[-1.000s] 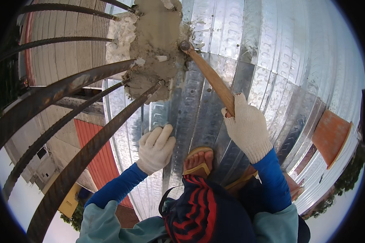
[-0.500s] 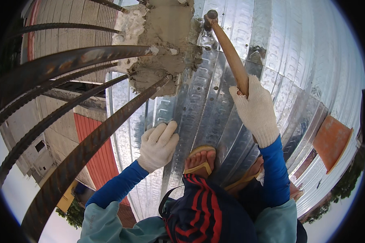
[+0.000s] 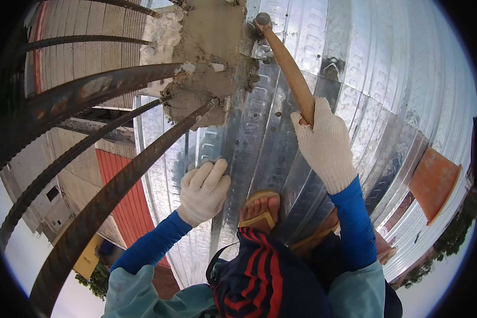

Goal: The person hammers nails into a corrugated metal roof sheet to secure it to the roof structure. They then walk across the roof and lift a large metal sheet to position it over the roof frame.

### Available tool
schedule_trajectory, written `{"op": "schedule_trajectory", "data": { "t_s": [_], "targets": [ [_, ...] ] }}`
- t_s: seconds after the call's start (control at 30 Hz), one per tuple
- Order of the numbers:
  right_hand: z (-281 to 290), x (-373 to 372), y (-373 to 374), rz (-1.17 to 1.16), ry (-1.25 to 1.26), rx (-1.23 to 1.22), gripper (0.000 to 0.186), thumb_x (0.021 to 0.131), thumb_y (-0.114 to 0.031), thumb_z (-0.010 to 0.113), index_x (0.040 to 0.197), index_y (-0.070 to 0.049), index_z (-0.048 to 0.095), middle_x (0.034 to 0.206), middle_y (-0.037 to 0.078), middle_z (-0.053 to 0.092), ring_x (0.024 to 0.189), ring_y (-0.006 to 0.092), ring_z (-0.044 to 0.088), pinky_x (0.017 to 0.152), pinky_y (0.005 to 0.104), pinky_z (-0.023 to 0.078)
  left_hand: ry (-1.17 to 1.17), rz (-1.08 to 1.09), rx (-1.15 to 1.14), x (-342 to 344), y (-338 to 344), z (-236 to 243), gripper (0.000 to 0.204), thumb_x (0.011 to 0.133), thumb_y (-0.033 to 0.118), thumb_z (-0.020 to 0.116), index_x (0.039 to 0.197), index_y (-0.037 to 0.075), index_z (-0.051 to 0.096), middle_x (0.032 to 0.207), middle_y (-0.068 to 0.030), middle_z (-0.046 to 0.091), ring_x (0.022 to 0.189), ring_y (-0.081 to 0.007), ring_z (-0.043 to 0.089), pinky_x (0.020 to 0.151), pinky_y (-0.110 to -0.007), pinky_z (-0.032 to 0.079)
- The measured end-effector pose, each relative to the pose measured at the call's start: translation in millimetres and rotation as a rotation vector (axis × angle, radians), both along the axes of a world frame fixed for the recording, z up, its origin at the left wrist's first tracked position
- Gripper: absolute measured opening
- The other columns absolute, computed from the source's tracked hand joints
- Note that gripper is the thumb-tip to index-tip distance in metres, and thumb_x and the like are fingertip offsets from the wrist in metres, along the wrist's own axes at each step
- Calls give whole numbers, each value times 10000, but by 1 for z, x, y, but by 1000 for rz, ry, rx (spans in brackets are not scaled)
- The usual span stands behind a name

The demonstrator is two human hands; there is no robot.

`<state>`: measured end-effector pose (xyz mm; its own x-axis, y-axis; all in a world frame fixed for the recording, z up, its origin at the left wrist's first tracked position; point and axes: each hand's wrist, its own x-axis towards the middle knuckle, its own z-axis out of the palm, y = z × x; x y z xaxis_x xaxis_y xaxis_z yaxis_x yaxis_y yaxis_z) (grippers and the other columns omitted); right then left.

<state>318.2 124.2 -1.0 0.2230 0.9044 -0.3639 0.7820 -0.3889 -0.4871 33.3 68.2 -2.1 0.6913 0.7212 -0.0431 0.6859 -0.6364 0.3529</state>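
My right hand (image 3: 326, 146), in a cream knit glove, is wrapped round the lower end of a hammer's wooden handle. The hammer (image 3: 289, 66) slants up and left, its dark metal head at the edge of the wet concrete (image 3: 206, 90). My left hand (image 3: 202, 193), gloved alike, is low over the ribbed metal decking (image 3: 249, 153), left of my foot. Its fingers are curled in, and whatever may be inside them is hidden. Bits of wet concrete lie on the decking beside the poured strip.
Several thick rusty rebars (image 3: 124, 177) arch from the concrete across the left side, close to my left arm. An orange bucket (image 3: 434, 183) lies at the right. My sandalled foot (image 3: 259, 212) stands on the decking. Beyond its left edge, a red corrugated roof (image 3: 116, 196) appears lower down.
The hammer and my right hand have shifted slightly left, the hammer's head now nearer the concrete's edge. My left hand has barely moved. The view has also shifted a little.
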Motion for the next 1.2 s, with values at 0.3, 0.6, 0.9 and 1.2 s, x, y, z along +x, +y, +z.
{"op": "schedule_trajectory", "data": {
  "t_s": [0.3,0.6,0.9,1.2],
  "targets": [
    [18,-11,1,-254,196,-135,338,940,-264,666,1014,51,567,656,221,644,630,381,713,550,423,541,-50,11,29,-4,-3,-1,193,676,172,687,847,106,627,1252,-66,615,977,-211,618,755,-361,441],
    [0,-42,-48,-749,307,-66,249,963,-249,632,1021,-22,548,649,58,549,526,155,563,468,304,445,-53,18,-50,-5,-7,1,238,690,137,750,914,106,675,1299,-104,607,1087,-276,602,856,-405,439],
    [2,-51,-48,-574,96,1,338,956,-274,641,1042,34,532,744,261,651,704,441,687,638,476,524,-86,5,48,-2,-6,6,234,689,153,710,905,91,644,1282,-100,618,1063,-252,613,817,-383,459],
    [30,-64,-45,-714,190,177,378,971,-296,639,1036,56,517,773,279,656,702,436,688,636,472,531,-46,17,0,-9,-13,4,217,723,148,712,926,99,654,1342,-95,594,1141,-256,585,903,-406,443]
  ]
}}
